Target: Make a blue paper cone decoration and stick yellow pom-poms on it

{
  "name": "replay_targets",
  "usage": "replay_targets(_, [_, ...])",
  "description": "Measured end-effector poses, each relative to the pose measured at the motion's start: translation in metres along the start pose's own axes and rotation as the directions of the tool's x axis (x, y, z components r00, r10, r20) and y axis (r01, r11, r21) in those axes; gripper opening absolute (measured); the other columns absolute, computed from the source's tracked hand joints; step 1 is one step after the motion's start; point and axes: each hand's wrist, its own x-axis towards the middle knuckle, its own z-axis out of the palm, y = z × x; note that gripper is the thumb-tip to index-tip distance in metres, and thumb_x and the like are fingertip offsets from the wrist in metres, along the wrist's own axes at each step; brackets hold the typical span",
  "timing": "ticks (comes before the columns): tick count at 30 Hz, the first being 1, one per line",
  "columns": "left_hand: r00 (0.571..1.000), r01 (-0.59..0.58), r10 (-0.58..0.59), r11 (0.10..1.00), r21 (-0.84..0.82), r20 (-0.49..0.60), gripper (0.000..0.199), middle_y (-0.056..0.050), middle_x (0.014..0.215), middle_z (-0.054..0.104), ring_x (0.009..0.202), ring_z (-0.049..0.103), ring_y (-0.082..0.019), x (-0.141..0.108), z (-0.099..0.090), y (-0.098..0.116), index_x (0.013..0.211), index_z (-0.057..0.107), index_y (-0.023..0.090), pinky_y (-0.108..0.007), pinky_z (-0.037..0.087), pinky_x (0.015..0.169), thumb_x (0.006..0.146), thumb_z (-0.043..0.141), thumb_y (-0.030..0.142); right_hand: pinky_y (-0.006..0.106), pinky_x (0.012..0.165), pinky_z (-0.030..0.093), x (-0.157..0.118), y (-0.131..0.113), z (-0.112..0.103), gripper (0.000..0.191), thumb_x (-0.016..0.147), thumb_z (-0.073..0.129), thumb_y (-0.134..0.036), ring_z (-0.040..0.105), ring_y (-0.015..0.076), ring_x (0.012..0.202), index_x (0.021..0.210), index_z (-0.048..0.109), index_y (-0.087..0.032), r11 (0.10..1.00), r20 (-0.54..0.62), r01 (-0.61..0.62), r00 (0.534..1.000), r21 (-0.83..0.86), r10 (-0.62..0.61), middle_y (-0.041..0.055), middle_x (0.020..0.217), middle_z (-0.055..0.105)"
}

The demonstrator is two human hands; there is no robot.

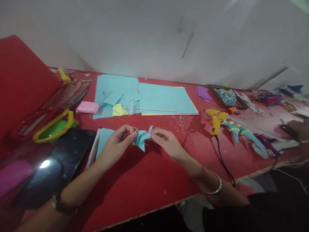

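Note:
Between my hands, above the red tabletop, is a light blue paper piece [142, 139] with several curved, pointed strips. My left hand [122, 140] is closed around its left side, thumb and fingers pinching it. With thumb and forefinger together, my right hand [166, 141] grips the tip of one strip on the right. The fingers partly hide where the strips join. Beside my left forearm, a light blue sheet [103, 137] lies on the table. A thin wooden stick [156, 110] rests beyond my hands on a stack of light blue sheets [166, 96].
A yellow glue gun [216, 120], its cord running off the front edge, stands to the right near blue paper cones [233, 131]. On the left are a dark glossy tablet-like slab [60, 164], yellow-handled scissors [70, 120] and a pink packet [87, 107]. Another person's hand [298, 129] is at far right.

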Motion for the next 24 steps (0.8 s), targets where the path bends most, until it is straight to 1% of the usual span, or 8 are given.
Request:
replay_targets(3, [0.998, 0.059, -0.055, 0.992, -0.107, 0.040, 0.022, 0.002, 0.075, 0.057, 0.062, 0.050, -0.009, 0.0004, -0.0023, -0.0046, 0.064, 0.049, 0.019, -0.019, 0.045, 0.056, 0.075, 0.056, 0.037, 0.032, 0.074, 0.041, 0.0008, 0.0015, 0.0004, 0.015, 0.072, 0.060, -0.036, 0.051, 0.0127, 0.070, 0.069, 0.060, -0.022, 0.990, -0.030, -0.043, 0.998, 0.136, 0.048, -0.0008, 0.069, 0.055])
replay_targets(6, [0.995, 0.101, -0.094, 0.977, -0.187, 0.047, 0.023, 0.000, 0.079, 0.059, 0.063, 0.052, -0.010, 0.0008, -0.0023, -0.0061, 0.066, 0.050, 0.019, -0.020, 0.047, 0.057, 0.076, 0.055, 0.039, 0.033, 0.076, 0.042, 0.0017, 0.0016, 0.0006, 0.018, 0.069, 0.064, -0.040, 0.051, 0.0133, 0.070, 0.069, 0.060, -0.023, 0.975, -0.056, -0.057, 0.996, 0.216, 0.071, -0.0004, 0.070, 0.054])
replay_targets(9, [0.988, 0.143, -0.129, 0.972, -0.185, 0.087, 0.018, 0.002, 0.071, 0.058, 0.061, 0.055, -0.010, 0.0008, 0.0001, -0.0049, 0.069, 0.050, 0.020, -0.023, 0.049, 0.059, 0.072, 0.061, 0.033, 0.034, 0.076, 0.043, 0.0028, 0.0023, 0.0001, 0.021, 0.065, 0.067, -0.044, 0.051, 0.0142, 0.074, 0.068, 0.061, -0.023, 0.971, -0.080, -0.021, 0.996, 0.239, 0.041, 0.0009, 0.078, 0.053])
replay_targets(12, [0.975, 0.168, -0.142, 0.975, -0.147, 0.173, 0.021, 0.003, 0.070, 0.058, 0.061, 0.057, -0.010, 0.0009, 0.0028, -0.0047, 0.077, 0.050, 0.019, -0.025, 0.049, 0.062, 0.066, 0.065, 0.030, 0.032, 0.078, 0.041, 0.0038, 0.0050, -0.0010, 0.019, 0.066, 0.067, -0.042, 0.050, 0.0135, 0.079, 0.068, 0.061, -0.024, 0.965, -0.099, 0.029, 0.995, 0.261, -0.003, 0.0003, 0.083, 0.051])
replay_targets(16, [0.974, 0.150, -0.134, 0.985, -0.080, 0.185, 0.022, 0.002, 0.070, 0.057, 0.056, 0.055, -0.010, 0.0009, 0.0035, -0.0055, 0.079, 0.049, 0.019, -0.026, 0.047, 0.060, 0.068, 0.061, 0.034, 0.031, 0.080, 0.040, 0.0047, 0.0085, -0.0023, 0.015, 0.067, 0.067, -0.038, 0.050, 0.0120, 0.081, 0.069, 0.060, -0.025, 0.948, -0.096, 0.061, 0.995, 0.312, -0.032, -0.0012, 0.085, 0.050])
replay_targets(19, [0.976, 0.132, -0.119, 0.989, -0.062, 0.185, 0.019, 0.003, 0.067, 0.057, 0.055, 0.055, -0.010, -0.0001, 0.0020, -0.0039, 0.078, 0.049, 0.020, -0.027, 0.047, 0.062, 0.073, 0.055, 0.037, 0.033, 0.082, 0.040, 0.0048, 0.0086, -0.0027, 0.018, 0.066, 0.067, -0.040, 0.050, 0.0129, 0.084, 0.070, 0.059, -0.025, 0.957, -0.097, 0.065, 0.995, 0.284, -0.039, -0.0010, 0.087, 0.049])
replay_targets(21, [0.966, 0.087, -0.072, 0.995, -0.049, 0.249, 0.020, 0.002, 0.070, 0.058, 0.056, 0.056, -0.011, -0.0017, 0.0009, -0.0020, 0.078, 0.051, 0.020, -0.029, 0.047, 0.065, 0.075, 0.053, 0.039, 0.034, 0.084, 0.040, 0.0044, 0.0079, -0.0028, 0.021, 0.066, 0.067, -0.043, 0.050, 0.0140, 0.085, 0.070, 0.057, -0.025, 0.972, -0.090, 0.057, 0.995, 0.230, -0.037, -0.0005, 0.088, 0.049])
replay_targets(24, [0.922, 0.039, -0.040, 0.999, 0.011, 0.384, 0.025, -0.001, 0.072, 0.060, 0.057, 0.057, -0.014, -0.0044, 0.0005, -0.0008, 0.081, 0.055, 0.019, -0.030, 0.047, 0.066, 0.074, 0.054, 0.043, 0.035, 0.084, 0.040, 0.0034, 0.0072, -0.0031, 0.023, 0.066, 0.066, -0.046, 0.050, 0.0147, 0.087, 0.069, 0.058, -0.025, 0.985, -0.087, 0.066, 0.995, 0.158, -0.052, 0.0001, 0.088, 0.048])
